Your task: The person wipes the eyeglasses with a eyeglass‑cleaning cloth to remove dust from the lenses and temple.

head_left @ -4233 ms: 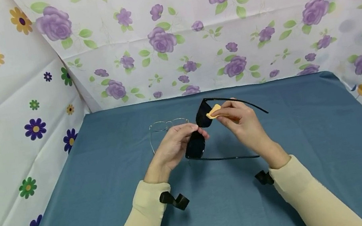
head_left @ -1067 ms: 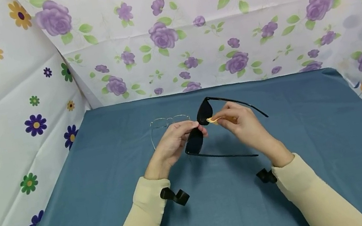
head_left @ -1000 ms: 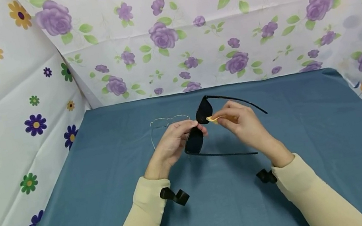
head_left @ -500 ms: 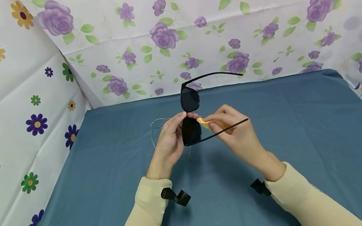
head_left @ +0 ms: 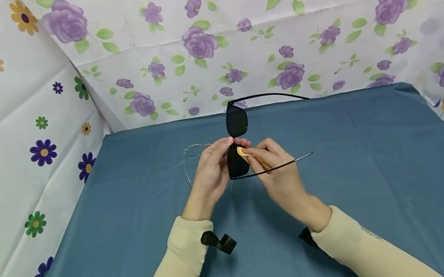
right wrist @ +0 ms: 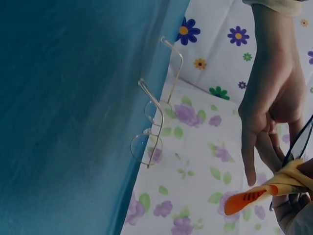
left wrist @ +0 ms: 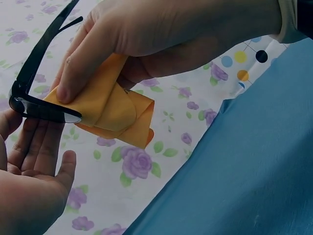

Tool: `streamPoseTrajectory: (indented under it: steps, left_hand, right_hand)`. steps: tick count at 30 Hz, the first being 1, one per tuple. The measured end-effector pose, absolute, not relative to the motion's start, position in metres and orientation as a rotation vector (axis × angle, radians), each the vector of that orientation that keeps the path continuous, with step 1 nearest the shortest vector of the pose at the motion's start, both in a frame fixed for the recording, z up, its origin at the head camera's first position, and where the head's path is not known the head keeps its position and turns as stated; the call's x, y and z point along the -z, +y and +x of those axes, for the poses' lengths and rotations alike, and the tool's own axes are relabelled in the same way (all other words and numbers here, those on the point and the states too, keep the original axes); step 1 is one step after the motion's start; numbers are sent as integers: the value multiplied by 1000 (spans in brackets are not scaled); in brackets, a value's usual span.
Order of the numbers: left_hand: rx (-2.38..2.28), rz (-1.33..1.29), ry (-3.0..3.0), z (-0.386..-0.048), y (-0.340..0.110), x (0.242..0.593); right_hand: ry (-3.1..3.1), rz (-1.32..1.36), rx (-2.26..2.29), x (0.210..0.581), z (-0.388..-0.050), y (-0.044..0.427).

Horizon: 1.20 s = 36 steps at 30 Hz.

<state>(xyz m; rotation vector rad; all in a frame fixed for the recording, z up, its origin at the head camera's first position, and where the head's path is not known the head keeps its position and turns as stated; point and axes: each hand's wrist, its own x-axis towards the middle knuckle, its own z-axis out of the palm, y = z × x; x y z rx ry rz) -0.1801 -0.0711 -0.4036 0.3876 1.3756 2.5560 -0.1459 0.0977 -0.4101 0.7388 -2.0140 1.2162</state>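
In the head view, my left hand (head_left: 209, 174) holds black sunglasses (head_left: 236, 120) by the bridge, lenses one above the other and both temples spread to the right. My right hand (head_left: 282, 182) pinches a folded yellow cleaning cloth (head_left: 242, 153) against the lower lens. The lower temple crosses in front of that hand. In the left wrist view, the cloth (left wrist: 112, 110) hangs in loose folds from the right thumb and fingers, touching the lens edge. An orange underside of the cloth (right wrist: 244, 199) shows in the right wrist view. The left hand's fingers lie behind the frame.
Thin wire-rimmed eyeglasses (right wrist: 163, 120) rest on the blue tablecloth (head_left: 147, 171), partly hidden behind the left hand in the head view. A flowered curtain (head_left: 175, 77) stands along the table's far edge, and another flowered sheet (head_left: 20, 159) on the left. Black straps hang at both wrists.
The cloth has moved from the upper lens down to the lower one as the right hand came left and lower. The sunglasses have turned more upright, their upper temple raised.
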Motion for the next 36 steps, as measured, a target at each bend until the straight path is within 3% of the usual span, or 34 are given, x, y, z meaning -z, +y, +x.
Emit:
streamPoseTrajectory:
  steps: [16, 27, 36]
  left_hand:
    - [-2514, 395, 1504, -178, -66, 405]
    - [-2511, 390, 1537, -179, -73, 401]
    - [-2486, 411, 1576, -180, -76, 400]
  right_hand:
    - [-1951, 1025, -1492, 403, -149, 104]
    - [-2127, 1259, -1258, 405, -151, 111]
    - [-2226, 1282, -1165, 401, -153, 119]
